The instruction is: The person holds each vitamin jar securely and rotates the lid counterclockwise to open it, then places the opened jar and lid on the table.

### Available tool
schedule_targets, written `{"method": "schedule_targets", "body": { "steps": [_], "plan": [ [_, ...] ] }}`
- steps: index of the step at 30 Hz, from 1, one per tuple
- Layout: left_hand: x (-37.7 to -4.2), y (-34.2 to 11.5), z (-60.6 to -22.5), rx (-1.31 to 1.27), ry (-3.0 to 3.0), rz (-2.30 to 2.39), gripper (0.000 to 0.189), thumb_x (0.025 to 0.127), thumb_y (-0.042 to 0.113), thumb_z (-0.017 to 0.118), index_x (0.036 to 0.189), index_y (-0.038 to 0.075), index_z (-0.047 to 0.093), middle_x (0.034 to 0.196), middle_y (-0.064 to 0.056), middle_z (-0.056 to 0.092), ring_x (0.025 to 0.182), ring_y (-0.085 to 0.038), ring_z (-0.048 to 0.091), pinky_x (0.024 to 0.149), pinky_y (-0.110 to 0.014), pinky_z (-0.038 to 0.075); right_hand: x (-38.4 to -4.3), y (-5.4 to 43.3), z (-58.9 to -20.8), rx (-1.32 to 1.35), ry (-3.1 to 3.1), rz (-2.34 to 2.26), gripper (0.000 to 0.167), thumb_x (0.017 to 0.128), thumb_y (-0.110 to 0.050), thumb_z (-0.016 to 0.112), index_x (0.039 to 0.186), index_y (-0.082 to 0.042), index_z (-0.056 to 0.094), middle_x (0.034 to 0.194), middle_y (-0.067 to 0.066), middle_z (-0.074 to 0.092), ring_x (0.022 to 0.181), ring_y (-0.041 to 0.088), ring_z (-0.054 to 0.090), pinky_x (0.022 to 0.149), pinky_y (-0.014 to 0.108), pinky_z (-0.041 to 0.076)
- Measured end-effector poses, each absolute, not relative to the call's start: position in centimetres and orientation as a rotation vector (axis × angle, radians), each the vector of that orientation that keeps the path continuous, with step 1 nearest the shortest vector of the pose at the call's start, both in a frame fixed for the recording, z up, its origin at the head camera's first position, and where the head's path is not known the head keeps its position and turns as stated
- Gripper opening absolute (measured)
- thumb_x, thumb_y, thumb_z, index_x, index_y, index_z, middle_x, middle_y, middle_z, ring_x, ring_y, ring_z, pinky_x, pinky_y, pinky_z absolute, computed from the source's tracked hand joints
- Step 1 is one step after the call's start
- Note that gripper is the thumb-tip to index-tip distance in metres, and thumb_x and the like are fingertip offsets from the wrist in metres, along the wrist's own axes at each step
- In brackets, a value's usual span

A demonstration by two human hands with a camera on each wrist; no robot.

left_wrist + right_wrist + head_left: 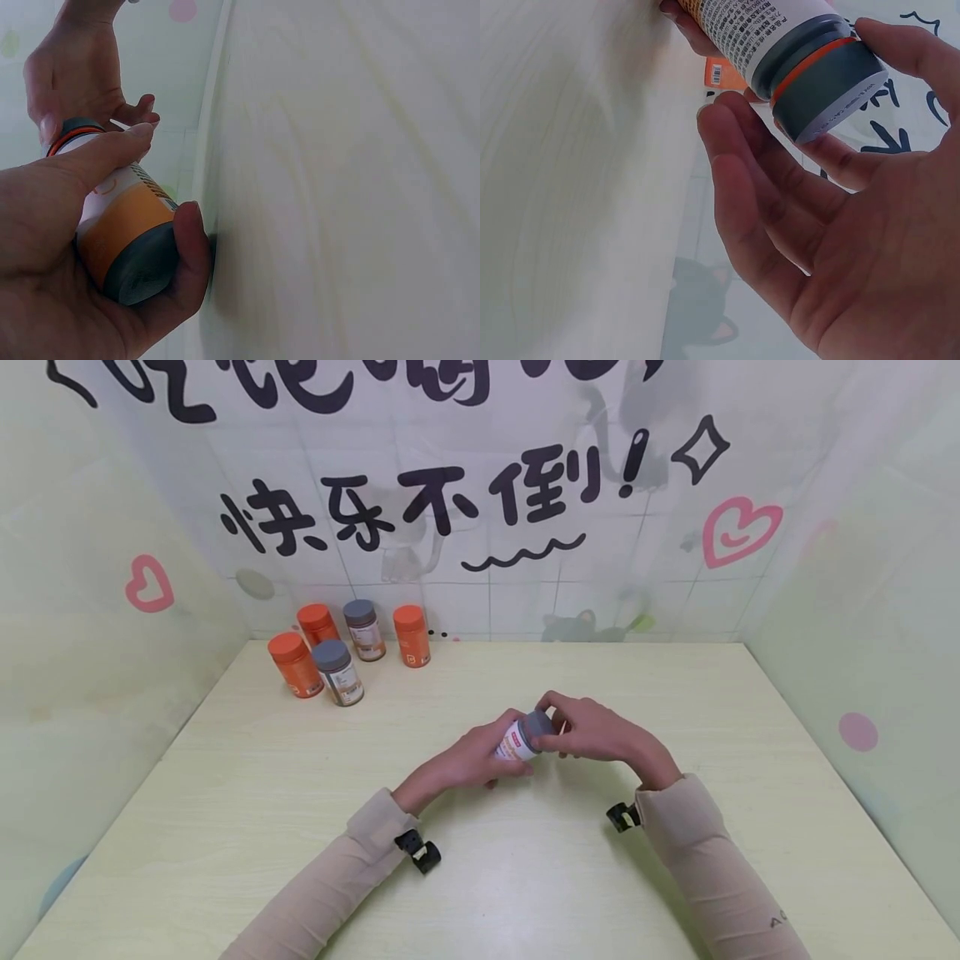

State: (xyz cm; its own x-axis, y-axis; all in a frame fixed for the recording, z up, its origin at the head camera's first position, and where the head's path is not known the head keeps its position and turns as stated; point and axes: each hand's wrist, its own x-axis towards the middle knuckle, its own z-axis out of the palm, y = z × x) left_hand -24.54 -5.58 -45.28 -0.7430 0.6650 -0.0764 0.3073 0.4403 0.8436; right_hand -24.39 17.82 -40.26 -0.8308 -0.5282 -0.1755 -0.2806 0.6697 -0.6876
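Observation:
Tilted over the middle of the table (480, 877) is a supplement bottle (513, 743) with a white and orange label. My left hand (480, 756) grips its body, thumb along one side and fingers curled round near the base in the left wrist view. The grey lid (537, 727) points toward my right hand (600, 728), whose thumb and index finger pinch it. In the right wrist view an orange ring shows around the lid (832, 94), and the other fingers (739, 187) extend past it without holding anything.
Back left on the table stand several more bottles: an orange bottle (297, 667), another orange bottle (317, 623) behind it, a third orange bottle (412, 639), a grey-lidded bottle (341, 675) and another grey-lidded bottle (366, 633). A printed curtain (480, 602) rises behind.

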Motion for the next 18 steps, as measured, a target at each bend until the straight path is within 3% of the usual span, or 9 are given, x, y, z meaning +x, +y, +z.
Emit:
{"method": "schedule_targets", "body": {
  "steps": [8, 18],
  "plan": [
    [-24.46, -5.63, -45.25, 0.834, 2.298, 1.23, 0.059, 0.095, 0.025, 0.074, 0.143, 0.023, 0.04, 0.115, -0.012, 0.06, 0.072, -0.019, 0.061, 0.053, -0.026, 0.052, -24.34, 17.67, -40.21, -0.563, 2.606, -0.948, 0.047, 0.097, -0.063, 0.059, 0.115, -0.019, 0.061, 0.096, 0.005, 0.072, 0.08, 0.026, 0.071, 0.066, 0.034, 0.052],
    [-24.54, -5.64, -45.38, 0.834, 2.302, 1.216, 0.059, 0.096, 0.026, 0.073, 0.144, 0.023, 0.039, 0.116, -0.01, 0.059, 0.072, -0.018, 0.062, 0.052, -0.025, 0.052, -24.43, 17.67, -40.29, -0.681, 2.512, -1.016, 0.038, 0.098, -0.042, 0.064, 0.125, -0.016, 0.056, 0.101, 0.01, 0.071, 0.08, 0.027, 0.071, 0.07, 0.035, 0.057]
  ]
}}
